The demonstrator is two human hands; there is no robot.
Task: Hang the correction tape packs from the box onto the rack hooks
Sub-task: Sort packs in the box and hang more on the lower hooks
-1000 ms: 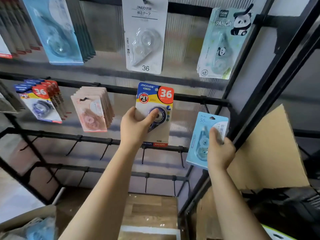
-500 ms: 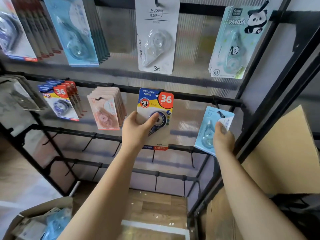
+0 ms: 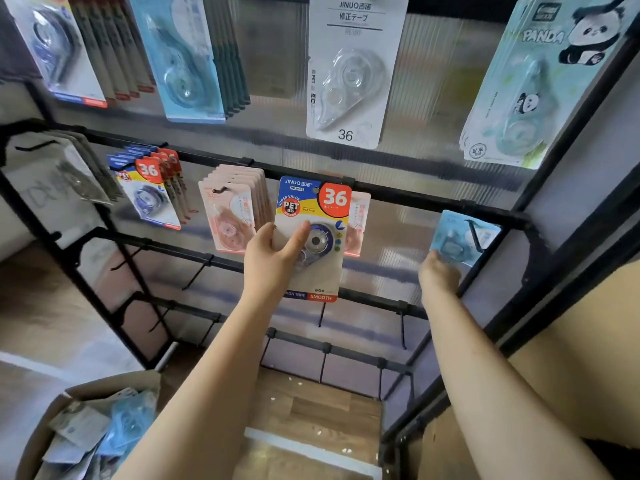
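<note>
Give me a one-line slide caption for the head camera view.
Left hand holds a yellow-and-blue correction tape pack at the rack rail while right hand slips a light blue pack onto a hook.

A ribbed, translucent panel [image 3: 273,57] fills the background from 10 to 1 o'clock, blurring whatever is behind it. At 3 o'clock a pale grey wall [image 3: 571,188] runs down the right side. Below it, at 4 o'clock, a tan cardboard sheet [image 3: 588,341] leans with its flat face showing. At 6 o'clock lies a wood-plank floor [image 3: 311,407], crossed near the bottom edge by a white strip [image 3: 311,448].
</note>
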